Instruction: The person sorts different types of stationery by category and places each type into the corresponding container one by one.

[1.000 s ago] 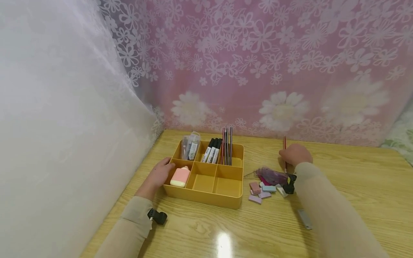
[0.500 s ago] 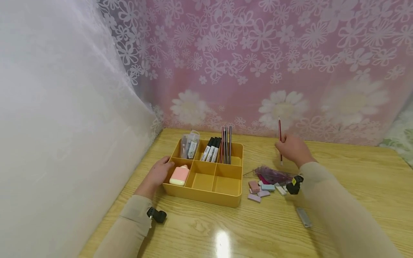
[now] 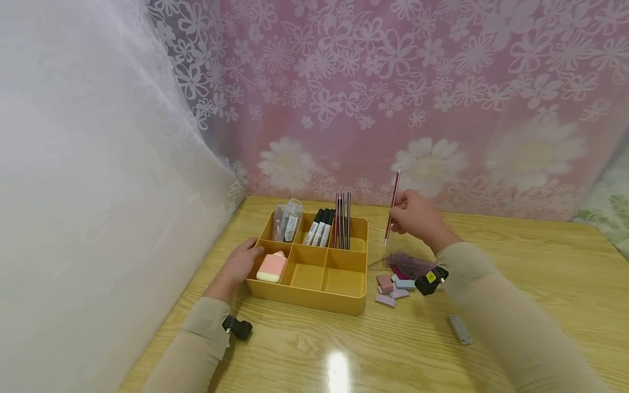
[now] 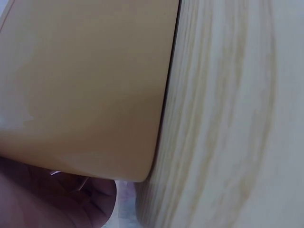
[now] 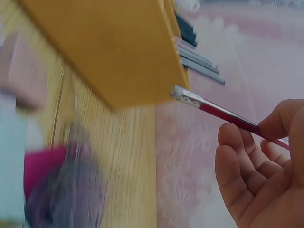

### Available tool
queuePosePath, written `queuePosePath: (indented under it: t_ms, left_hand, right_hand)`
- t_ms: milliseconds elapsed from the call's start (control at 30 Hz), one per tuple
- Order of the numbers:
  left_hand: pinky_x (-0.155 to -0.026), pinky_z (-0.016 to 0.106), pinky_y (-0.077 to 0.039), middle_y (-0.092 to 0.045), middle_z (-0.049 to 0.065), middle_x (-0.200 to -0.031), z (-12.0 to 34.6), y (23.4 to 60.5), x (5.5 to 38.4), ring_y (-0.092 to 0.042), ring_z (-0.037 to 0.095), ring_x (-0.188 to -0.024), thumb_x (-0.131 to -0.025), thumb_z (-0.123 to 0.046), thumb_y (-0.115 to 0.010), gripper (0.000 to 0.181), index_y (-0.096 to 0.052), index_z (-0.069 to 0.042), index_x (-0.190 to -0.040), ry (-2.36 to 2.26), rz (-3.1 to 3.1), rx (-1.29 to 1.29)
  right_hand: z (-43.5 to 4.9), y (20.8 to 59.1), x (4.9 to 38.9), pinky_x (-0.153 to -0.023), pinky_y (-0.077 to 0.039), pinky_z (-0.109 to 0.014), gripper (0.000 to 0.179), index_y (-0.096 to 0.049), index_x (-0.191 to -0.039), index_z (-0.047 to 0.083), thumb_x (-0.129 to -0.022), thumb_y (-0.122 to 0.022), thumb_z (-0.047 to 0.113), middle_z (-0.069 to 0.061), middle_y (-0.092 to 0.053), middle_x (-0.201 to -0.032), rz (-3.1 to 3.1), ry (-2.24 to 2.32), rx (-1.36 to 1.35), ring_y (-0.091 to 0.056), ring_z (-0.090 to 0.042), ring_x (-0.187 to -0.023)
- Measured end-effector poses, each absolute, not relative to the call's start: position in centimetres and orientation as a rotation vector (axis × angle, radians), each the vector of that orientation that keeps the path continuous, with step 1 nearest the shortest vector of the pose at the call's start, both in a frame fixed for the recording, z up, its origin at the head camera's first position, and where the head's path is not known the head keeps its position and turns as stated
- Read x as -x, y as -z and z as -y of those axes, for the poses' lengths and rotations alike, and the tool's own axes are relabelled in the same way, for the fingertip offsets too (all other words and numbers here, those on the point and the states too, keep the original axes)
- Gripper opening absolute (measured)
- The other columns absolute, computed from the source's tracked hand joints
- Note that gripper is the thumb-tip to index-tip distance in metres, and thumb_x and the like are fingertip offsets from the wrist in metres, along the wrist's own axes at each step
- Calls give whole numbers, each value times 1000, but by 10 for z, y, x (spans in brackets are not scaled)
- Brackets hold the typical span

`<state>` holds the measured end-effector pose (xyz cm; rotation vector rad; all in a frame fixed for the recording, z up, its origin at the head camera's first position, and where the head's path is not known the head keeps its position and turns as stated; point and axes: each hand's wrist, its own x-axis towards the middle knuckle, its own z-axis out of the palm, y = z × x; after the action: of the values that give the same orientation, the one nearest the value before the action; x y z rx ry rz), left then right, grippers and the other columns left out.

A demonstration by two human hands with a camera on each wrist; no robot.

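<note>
From my end I judge the work well along, though not finished: four of the six compartments in the yellow organizer (image 3: 304, 303) hold something, and a few things lie outside it. I have a red pencil (image 3: 395, 188) pinched between thumb and forefinger of the right hand (image 3: 416, 218), the other fingers loosely bent; it is raised over the counter (image 3: 314, 360) to the right of the organizer, apart from it in the head view, tilted, with its point up and its pale eraser end down. My left hand (image 3: 241, 263) grips the organizer by its left end, fingers bent at the wall. In the back row I count clear plastic cases (image 3: 291, 225) at left, three black-capped markers (image 3: 321, 229) leaning in the middle, and a handful of upright pencils (image 3: 342, 221) at right, too close together for me to count surely; that compartment has room beside them. In the front row a pink and cream bottle (image 3: 272, 267) lies at left, while the middle and right compartments show me only their yellow floors. As I read it, what is left is the pencil I am holding, the cluster of pastel blocks (image 3: 385, 301), perhaps erasers, just beside the organizer's right wall, a purple see-through item (image 3: 410, 265) behind them that I cannot identify, and a grey bar (image 3: 460, 329) lying nearer me by the right sleeve (image 3: 491, 295).
</note>
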<state>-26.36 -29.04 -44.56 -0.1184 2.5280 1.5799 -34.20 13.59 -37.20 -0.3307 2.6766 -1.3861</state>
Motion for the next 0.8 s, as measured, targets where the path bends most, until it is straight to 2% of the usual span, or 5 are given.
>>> queuePosePath:
  t_ms: [67, 267, 433, 567, 800]
  left_hand:
    - [-114, 60, -29, -40, 20, -155, 290, 445, 263, -39, 41, -140, -109, -30, -38, 51, -38, -8, -155, -1577, -2527, 116]
    - [-114, 60, -30, -40, 19, -154, 290, 446, 263, -40, 41, -139, -109, -30, -38, 51, -39, -9, -155, -1584, -2524, 118]
    - [-114, 60, -29, -40, 20, -155, 290, 446, 263, -39, 41, -139, -109, -30, -38, 51, -39, -8, -155, -1585, -2525, 118]
    - [-114, 60, -28, -39, 21, -155, 289, 447, 262, -37, 42, -141, -109, -30, -38, 52, -37, -7, -156, -1580, -2525, 106]
    - [-115, 59, -28, -39, 20, -155, 289, 445, 263, -38, 41, -141, -109, -30, -38, 52, -38, -8, -156, -1590, -2524, 115]
  right_hand:
    - [-126, 370, 340, -68, -60, -42, 21, -43, -112, -2, -99, -51, 13, -20, -68, -96, -2661, 1409, 350, -69, -27, -72]
    - [-100, 371, 340, -64, -59, -39, 16, -49, -108, -1, -99, -52, 12, -17, -70, -92, -2680, 1403, 397, -69, -26, -69]
    - [-86, 374, 340, -66, -59, -44, 15, -52, -108, 1, -99, -54, 12, -15, -67, -91, -2716, 1365, 430, -69, -27, -72]
    - [-81, 377, 337, -65, -55, -40, 14, -57, -107, 3, -95, -55, 11, -12, -64, -91, -2790, 1188, 470, -67, -27, -75]
    - [-78, 387, 339, -59, -44, -36, 27, -62, -121, 7, -96, -53, 13, -9, -64, -94, -2880, 997, 536, -55, -23, -67]
